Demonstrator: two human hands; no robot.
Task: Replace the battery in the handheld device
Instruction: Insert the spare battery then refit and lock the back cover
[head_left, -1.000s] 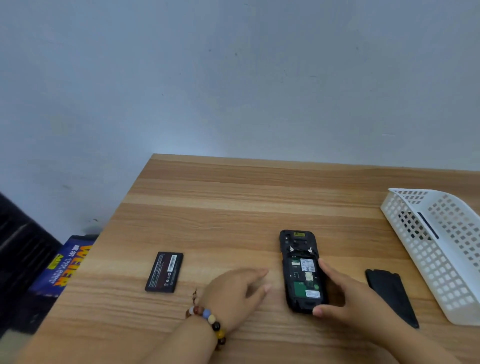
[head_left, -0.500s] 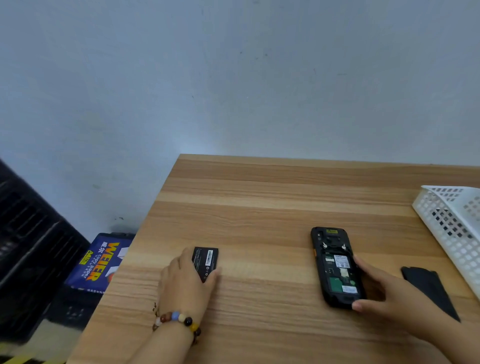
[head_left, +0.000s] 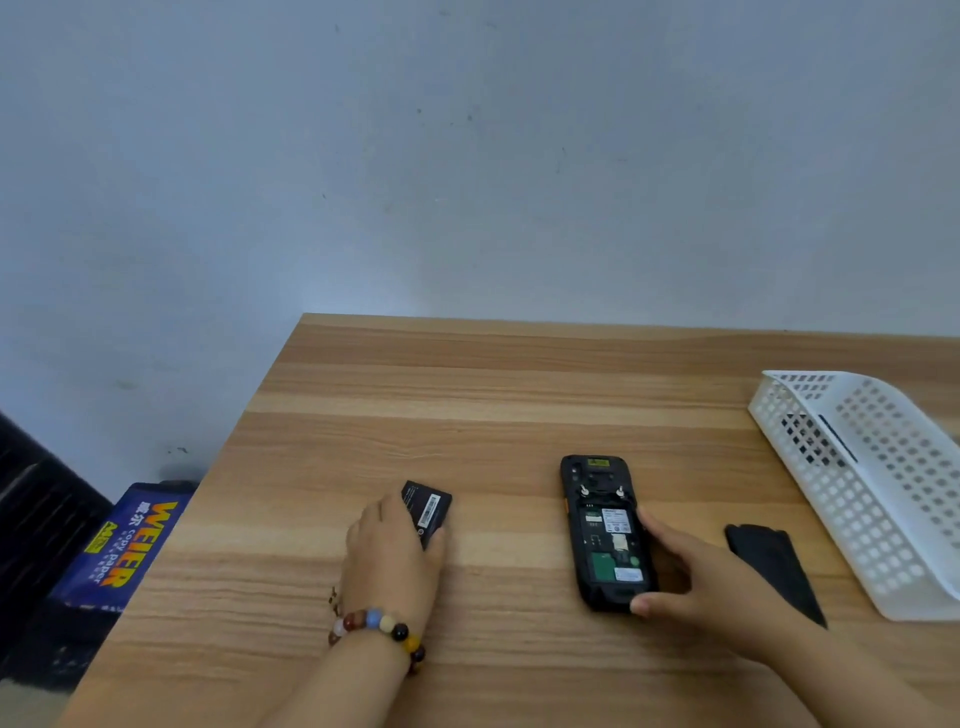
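Spreading under everything is the wooden desk (head_left: 519, 395), with a white perforated basket (head_left: 878, 499) lying well to the right of the right hand's fingers. Just left of those fingers lies the handheld device (head_left: 605, 530), back up, its battery bay open and bare; the right hand (head_left: 701, 582) grasps its right edge and lower corner. A black back cover (head_left: 774, 566) lies flat just beyond that hand, toward the basket. The left hand (head_left: 395, 556), a beaded bracelet (head_left: 379, 626) at its wrist, closes its fingers on the battery (head_left: 428, 509), which seems slightly tipped up, though that is hard to judge.
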